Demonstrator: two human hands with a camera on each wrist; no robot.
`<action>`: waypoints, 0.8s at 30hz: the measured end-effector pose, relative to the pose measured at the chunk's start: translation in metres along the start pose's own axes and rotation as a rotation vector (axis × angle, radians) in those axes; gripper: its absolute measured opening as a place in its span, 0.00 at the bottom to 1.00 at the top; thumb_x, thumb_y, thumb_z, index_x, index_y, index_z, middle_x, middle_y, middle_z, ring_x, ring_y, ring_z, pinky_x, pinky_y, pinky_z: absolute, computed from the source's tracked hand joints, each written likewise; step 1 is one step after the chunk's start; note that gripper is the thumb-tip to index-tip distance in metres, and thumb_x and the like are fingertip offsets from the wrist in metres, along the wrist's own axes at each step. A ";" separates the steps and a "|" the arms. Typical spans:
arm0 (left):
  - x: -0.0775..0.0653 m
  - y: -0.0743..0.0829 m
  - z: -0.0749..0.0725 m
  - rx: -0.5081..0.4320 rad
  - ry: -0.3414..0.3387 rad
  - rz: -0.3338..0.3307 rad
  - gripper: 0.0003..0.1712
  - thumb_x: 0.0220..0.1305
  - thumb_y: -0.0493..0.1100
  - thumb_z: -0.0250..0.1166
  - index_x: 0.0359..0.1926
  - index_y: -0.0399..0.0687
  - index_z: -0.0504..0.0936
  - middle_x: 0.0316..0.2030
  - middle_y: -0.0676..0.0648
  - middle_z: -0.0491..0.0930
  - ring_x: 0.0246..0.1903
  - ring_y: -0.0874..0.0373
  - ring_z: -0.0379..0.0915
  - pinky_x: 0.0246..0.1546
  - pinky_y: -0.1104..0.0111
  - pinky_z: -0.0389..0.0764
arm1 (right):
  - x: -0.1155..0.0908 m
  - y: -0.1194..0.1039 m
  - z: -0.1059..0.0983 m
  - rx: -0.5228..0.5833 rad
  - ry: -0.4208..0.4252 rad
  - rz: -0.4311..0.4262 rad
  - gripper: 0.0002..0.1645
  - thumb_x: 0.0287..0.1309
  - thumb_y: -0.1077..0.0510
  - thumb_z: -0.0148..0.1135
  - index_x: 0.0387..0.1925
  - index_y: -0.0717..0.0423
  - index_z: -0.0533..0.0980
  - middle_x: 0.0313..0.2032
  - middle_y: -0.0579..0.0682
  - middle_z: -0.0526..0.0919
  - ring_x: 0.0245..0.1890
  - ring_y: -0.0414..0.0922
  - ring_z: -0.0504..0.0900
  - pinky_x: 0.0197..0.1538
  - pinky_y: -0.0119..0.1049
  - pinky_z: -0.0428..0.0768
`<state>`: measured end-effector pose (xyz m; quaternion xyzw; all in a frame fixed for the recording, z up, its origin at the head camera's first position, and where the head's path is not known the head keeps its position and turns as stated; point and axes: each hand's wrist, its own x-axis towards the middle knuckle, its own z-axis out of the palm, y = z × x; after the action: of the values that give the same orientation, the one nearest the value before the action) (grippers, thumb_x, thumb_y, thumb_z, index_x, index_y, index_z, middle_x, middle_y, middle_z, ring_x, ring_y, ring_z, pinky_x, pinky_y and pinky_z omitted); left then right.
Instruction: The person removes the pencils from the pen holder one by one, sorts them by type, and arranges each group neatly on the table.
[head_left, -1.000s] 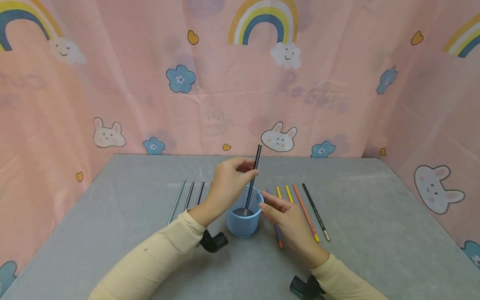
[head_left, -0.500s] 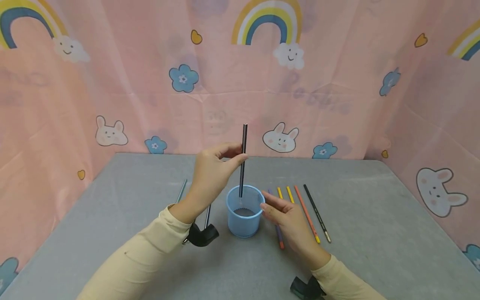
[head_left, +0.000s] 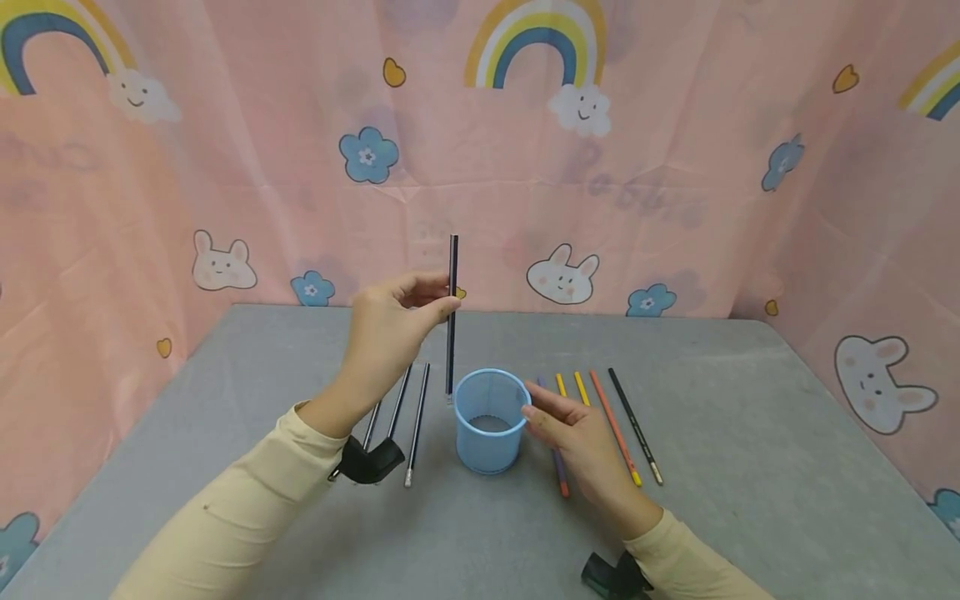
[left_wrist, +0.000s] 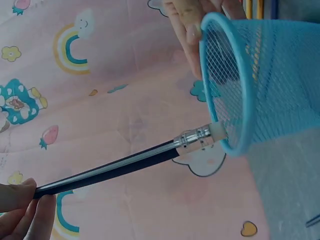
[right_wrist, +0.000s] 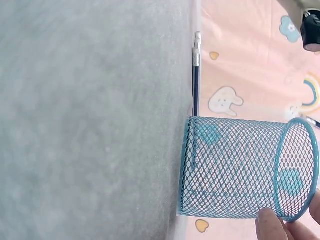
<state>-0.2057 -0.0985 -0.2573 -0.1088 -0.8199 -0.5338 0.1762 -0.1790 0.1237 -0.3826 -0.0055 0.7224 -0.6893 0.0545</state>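
My left hand (head_left: 393,325) pinches a dark pencil (head_left: 451,358) with a silvery stripe between thumb and fingers. The pencil stands nearly upright, eraser end down, just left of the cup's rim. In the left wrist view its white eraser (left_wrist: 218,131) overlaps the edge of the rim; whether they touch I cannot tell. A light blue mesh pen cup (head_left: 487,450) stands upright on the table. My right hand (head_left: 581,450) holds it at the right side near the rim, thumb in front and fingers behind.
Several dark pencils (head_left: 417,425) lie left of the cup, partly behind my left arm. On the right lie coloured pencils: purple (head_left: 561,475), two yellow, an orange one (head_left: 617,429) and a black one (head_left: 636,425). A pink patterned curtain (head_left: 480,183) hangs behind the grey table (head_left: 720,467).
My left hand has drawn the pencil up out of the cup and moved it left past the rim. My right hand has stayed on the cup, which has hardly moved.
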 end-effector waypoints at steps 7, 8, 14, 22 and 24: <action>0.002 -0.016 -0.011 0.083 -0.048 -0.050 0.12 0.60 0.39 0.72 0.44 0.41 0.87 0.40 0.43 0.88 0.37 0.54 0.85 0.33 0.75 0.81 | 0.000 0.001 0.000 0.003 0.001 0.000 0.27 0.66 0.61 0.62 0.65 0.61 0.73 0.62 0.59 0.78 0.54 0.38 0.83 0.55 0.32 0.84; 0.002 -0.019 -0.012 0.093 -0.055 -0.061 0.12 0.60 0.39 0.72 0.44 0.41 0.87 0.40 0.42 0.88 0.38 0.53 0.85 0.34 0.74 0.82 | 0.000 0.001 0.000 0.004 0.001 -0.001 0.27 0.66 0.61 0.62 0.65 0.61 0.73 0.62 0.59 0.78 0.54 0.38 0.83 0.55 0.32 0.84; 0.004 -0.038 -0.021 0.152 -0.105 -0.147 0.10 0.62 0.39 0.70 0.44 0.40 0.88 0.42 0.40 0.88 0.40 0.52 0.87 0.38 0.68 0.84 | 0.000 0.000 0.000 0.000 0.003 0.001 0.27 0.66 0.60 0.63 0.65 0.60 0.73 0.62 0.59 0.78 0.55 0.39 0.83 0.55 0.32 0.83; 0.006 -0.050 -0.030 0.169 -0.154 -0.246 0.14 0.63 0.40 0.69 0.49 0.39 0.87 0.50 0.39 0.86 0.42 0.50 0.88 0.49 0.59 0.86 | 0.000 0.000 0.000 -0.001 0.002 -0.001 0.27 0.66 0.60 0.63 0.65 0.60 0.73 0.62 0.59 0.79 0.55 0.39 0.83 0.56 0.32 0.84; 0.006 -0.054 -0.031 0.172 -0.167 -0.270 0.15 0.64 0.39 0.68 0.50 0.38 0.86 0.50 0.38 0.86 0.43 0.49 0.87 0.51 0.57 0.86 | 0.000 0.000 0.000 -0.003 0.002 -0.003 0.27 0.66 0.60 0.63 0.65 0.59 0.73 0.62 0.59 0.79 0.56 0.40 0.83 0.56 0.32 0.83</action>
<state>-0.2253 -0.1489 -0.2887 -0.0263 -0.8816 -0.4693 0.0428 -0.1788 0.1235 -0.3824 -0.0060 0.7234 -0.6884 0.0529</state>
